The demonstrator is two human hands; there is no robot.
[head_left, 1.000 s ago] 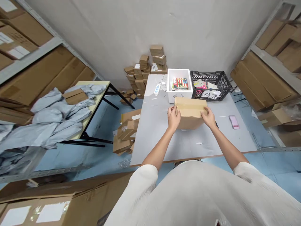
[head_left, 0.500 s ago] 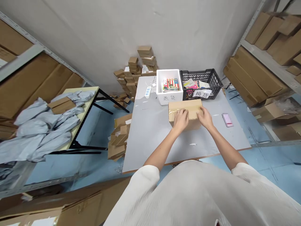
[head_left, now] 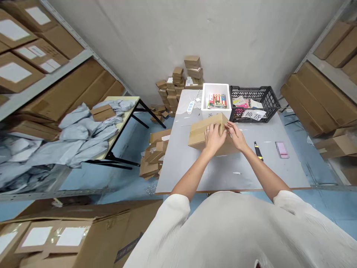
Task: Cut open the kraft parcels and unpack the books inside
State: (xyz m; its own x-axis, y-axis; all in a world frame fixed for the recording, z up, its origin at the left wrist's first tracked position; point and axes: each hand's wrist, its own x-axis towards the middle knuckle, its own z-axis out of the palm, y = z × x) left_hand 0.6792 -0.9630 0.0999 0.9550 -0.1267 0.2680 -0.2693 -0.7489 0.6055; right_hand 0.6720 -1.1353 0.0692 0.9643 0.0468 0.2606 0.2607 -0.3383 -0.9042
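Note:
A taped cardboard box [head_left: 199, 133] sits at an angle on the grey table in front of me. My left hand [head_left: 215, 138] lies over its top near the right end, fingers curled onto the edge and a ring on one finger. At the right end of the box, my right hand [head_left: 235, 136] has its fingertips pinched together at the edge, close to the left fingertips. Whether they grip the tape or the cardboard is too small to tell. A black and yellow utility knife [head_left: 258, 151] lies just right of my right forearm.
Behind the box stand a white foam box [head_left: 205, 97] holding booklets and a black plastic crate [head_left: 275, 102]. A power strip [head_left: 191, 107] and a blurred pink phone-like object [head_left: 282, 149] lie on the table [head_left: 178, 167]. Grey parcels [head_left: 80, 139] cover the left table; carton-filled shelves flank both sides.
The box has turned, its right end swinging away from me. My right hand has moved in toward my left at that end. The utility knife now shows. My view has shifted left.

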